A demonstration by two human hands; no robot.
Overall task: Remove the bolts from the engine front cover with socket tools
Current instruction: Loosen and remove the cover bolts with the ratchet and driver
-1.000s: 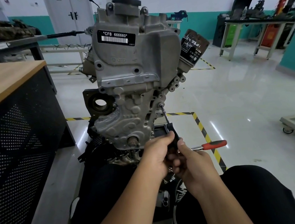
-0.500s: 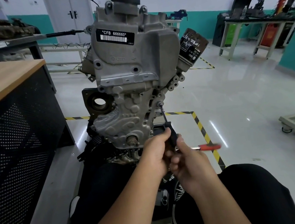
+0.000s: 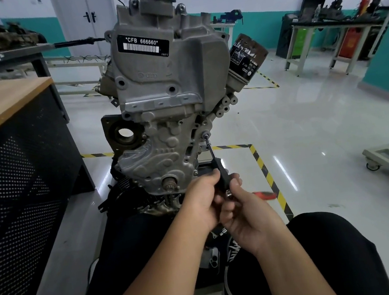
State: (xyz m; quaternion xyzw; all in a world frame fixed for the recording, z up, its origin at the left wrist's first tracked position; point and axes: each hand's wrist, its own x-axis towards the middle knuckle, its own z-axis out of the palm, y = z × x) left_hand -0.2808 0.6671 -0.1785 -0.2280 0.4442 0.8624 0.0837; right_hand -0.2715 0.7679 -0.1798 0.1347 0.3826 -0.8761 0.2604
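With both my left hand (image 3: 203,201) and right hand (image 3: 241,211) curled round the socket driver (image 3: 218,166), seated on a bolt (image 3: 205,135) at the front cover (image 3: 165,155)'s right edge, I'd judge unscrewing underway; next, steady turning.

Both your bare forearms reach forward from the bottom of the view and meet at the middle. Your left hand (image 3: 201,201) sits slightly higher, its fingers (image 3: 213,177) curled round the black tool handle (image 3: 222,175). Your right hand (image 3: 248,216) is tucked against it from below and the right, thumb up beside the handle; its fingers seem to grip the ratchet (image 3: 264,195), though they are mostly hidden.
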